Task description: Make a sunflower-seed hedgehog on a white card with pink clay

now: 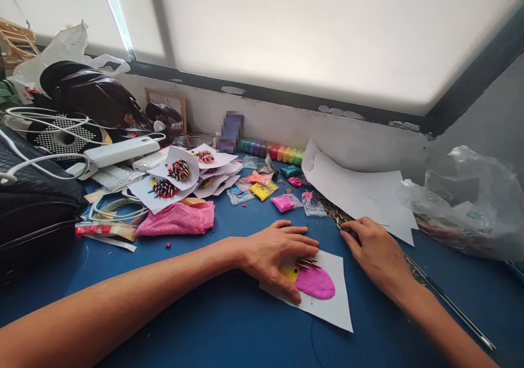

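My left hand (282,253) lies with spread fingers on a white paper (338,302), pressing its left side. On that paper is a flattened oval of magenta modelling clay (317,285), joined to a yellow clay piece (290,273) with a dark round dot. Several striped sunflower seeds (308,263) stick out along the top of the clay, partly hidden by my fingers. To the right, my right hand (376,250) has its thumb and fingers pinched at a pile of sunflower seeds (336,212). Whatever is between those fingertips is too small to make out.
Beyond my hands lie clay packets, yellow (264,190) and pink (285,202). At left are stacked papers with seed-covered clay (180,170), a pink cloth (178,219) and a black bag (36,209). White sheets (368,193), a plastic bag (470,204) and a thin metal rod (462,308) are right.
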Demonstrator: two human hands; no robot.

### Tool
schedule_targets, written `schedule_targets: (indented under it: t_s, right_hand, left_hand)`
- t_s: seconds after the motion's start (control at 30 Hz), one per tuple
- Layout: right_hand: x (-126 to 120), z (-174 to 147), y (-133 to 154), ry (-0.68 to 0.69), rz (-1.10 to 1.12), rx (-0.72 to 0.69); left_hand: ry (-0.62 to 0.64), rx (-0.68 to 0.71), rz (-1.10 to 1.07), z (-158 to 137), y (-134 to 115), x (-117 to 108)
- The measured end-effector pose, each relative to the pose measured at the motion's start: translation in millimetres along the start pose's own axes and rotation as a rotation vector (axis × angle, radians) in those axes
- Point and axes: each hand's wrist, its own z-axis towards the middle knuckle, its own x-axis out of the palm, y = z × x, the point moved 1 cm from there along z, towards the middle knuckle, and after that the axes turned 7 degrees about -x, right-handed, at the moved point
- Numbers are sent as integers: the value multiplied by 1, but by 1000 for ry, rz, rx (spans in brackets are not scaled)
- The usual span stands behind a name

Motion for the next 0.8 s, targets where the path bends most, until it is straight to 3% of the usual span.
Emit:
schedule_targets:
  t_s: [0.23,0.5,0.67,0.8]
  right_hand:
    - [3,14,6,66,-117,-68]
    - [-30,-26,28,54,23,-88]
    - [-51,-41,36,75,531,118]
    - [-52,-42,41,124,896,185]
  left_hand:
    - [-7,10,2,0,1,0]
    - [1,-7,6,0,1,1]
    - [-20,0,13,0,3,3]
    - [-19,2,17,0,3,3]
